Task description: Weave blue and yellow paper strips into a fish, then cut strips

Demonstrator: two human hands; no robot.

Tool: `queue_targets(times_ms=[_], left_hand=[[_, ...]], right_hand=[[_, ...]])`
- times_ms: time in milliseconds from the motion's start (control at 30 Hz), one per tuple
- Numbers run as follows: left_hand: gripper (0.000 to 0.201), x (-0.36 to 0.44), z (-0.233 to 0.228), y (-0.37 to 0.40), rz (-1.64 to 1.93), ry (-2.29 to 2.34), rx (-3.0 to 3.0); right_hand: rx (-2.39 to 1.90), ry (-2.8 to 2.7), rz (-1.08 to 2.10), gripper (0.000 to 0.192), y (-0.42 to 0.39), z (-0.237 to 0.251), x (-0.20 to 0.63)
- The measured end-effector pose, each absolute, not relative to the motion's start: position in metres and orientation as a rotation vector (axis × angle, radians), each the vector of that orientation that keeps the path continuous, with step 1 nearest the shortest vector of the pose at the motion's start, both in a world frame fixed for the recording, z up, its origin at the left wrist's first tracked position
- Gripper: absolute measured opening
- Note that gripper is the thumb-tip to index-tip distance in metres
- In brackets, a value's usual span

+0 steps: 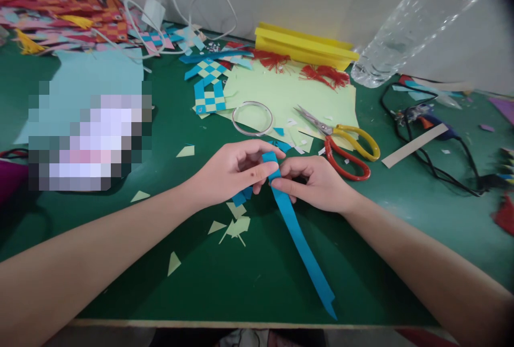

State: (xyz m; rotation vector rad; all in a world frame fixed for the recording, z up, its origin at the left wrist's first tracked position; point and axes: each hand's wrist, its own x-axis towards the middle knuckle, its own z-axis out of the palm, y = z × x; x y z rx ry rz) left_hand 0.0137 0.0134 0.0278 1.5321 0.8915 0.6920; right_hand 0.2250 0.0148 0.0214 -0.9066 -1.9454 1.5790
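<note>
Two hands close on one blue paper strip [299,232]. Left hand [241,167]: thumb and fingers pinched shut at the strip's upper end. Right hand [317,183]: thumb and curled fingers gripping just below that point. From the right hand, the strip's loose tail slants down and rightward, ending short of the front table edge [241,324].

Container: I see one transparent bottle [409,28], beyond and right of the right hand; I cannot tell its fill level.

Clearance: on my view, green tabletop [257,288] extends from both hands to the front edge. Pale scraps [241,225] lie just nearer than the left hand. Scissors [324,128] limit room beyond the right hand; a ring [252,134] lies beyond the left.
</note>
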Motion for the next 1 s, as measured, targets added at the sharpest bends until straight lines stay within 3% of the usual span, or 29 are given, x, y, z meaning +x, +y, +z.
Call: queue_targets(times_ms=[167, 1000], left_hand=[[0.027, 0.014, 0.0263, 0.014, 0.739, 0.862, 1.482], [0.008, 0.0158, 0.0287, 0.0143, 0.701, 0.846, 1.452]], right_hand=[[-0.864, -1.915, 1.623, 0.013, 0.014, 0.0228, 0.2254], [-0.854, -1.912, 1.514, 0.019, 0.0126, 0.0204, 0.2254]])
